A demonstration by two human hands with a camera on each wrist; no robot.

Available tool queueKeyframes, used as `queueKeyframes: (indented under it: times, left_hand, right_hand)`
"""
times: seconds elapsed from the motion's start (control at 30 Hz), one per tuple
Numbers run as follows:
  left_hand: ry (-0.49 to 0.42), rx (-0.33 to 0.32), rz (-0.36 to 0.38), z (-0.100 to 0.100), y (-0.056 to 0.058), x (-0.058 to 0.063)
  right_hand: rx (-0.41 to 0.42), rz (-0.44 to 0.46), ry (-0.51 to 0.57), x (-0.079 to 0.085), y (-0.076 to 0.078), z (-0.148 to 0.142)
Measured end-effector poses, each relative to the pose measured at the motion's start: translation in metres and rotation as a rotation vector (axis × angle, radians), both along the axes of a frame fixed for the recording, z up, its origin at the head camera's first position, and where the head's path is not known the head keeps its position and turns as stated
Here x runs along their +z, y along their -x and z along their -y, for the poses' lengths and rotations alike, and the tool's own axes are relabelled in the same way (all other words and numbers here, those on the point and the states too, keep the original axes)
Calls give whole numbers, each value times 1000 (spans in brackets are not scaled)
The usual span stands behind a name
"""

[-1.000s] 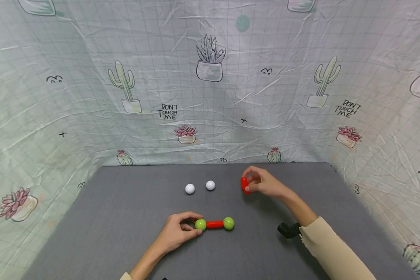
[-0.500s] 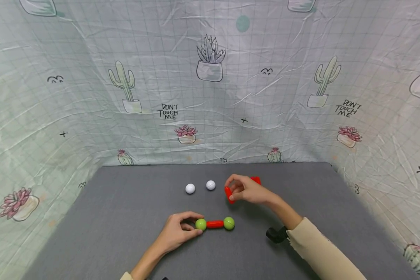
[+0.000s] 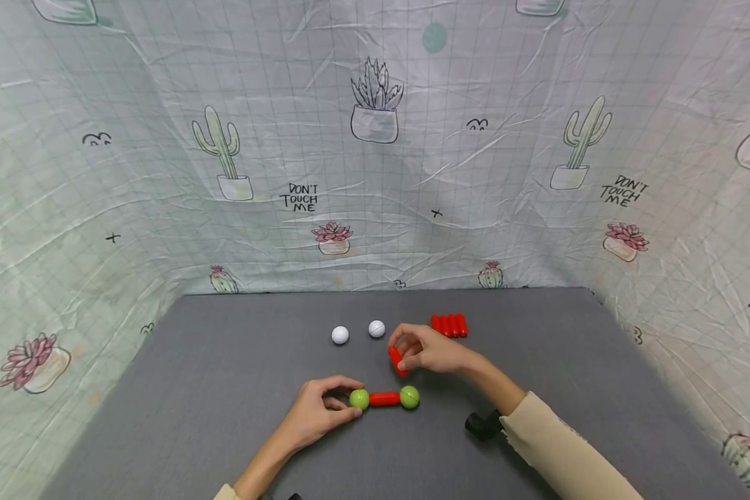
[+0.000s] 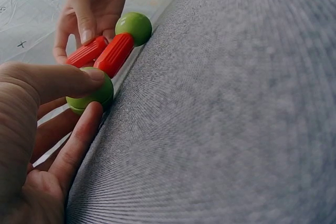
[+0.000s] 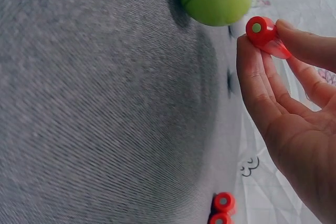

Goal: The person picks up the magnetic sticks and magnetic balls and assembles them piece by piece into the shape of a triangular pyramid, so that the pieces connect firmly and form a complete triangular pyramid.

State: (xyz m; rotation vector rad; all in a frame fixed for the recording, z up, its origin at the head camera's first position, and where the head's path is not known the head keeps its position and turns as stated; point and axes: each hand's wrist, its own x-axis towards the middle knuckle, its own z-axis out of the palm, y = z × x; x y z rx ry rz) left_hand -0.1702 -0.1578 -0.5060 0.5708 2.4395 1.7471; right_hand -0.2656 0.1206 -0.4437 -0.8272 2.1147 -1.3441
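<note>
Fingers of the left hand (image 3: pixel 310 415) pinch the left green ball (image 3: pixel 359 399) in the head view, probably to steady it; a red rod (image 3: pixel 385 398) joins it with the right green ball (image 3: pixel 409 397). Slightly farther, the right hand (image 3: pixel 434 349) grips a loose rod (image 3: pixel 398 361). At far right, four more rods (image 3: pixel 448 326) lie in a row, and left of them two white balls (image 3: pixel 340 335). Only drawn pots (image 3: pixel 374 125) appear as containers, with plants inside. In the left wrist view, thumb and finger press the ball from opposite sides. In the right wrist view, fingers hold the rod by its sides, perhaps to leave its end free.
</note>
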Motion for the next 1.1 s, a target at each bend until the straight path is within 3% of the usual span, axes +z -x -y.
queueKeyframes:
  times: [0.43, 1.1]
  left_hand:
    - [-10, -18, -34, 2, 2, -3]
    - [-24, -15, -15, 2, 1, -3]
  right_hand:
    - [22, 28, -16, -5, -4, 6]
    - [36, 45, -37, -9, -9, 5]
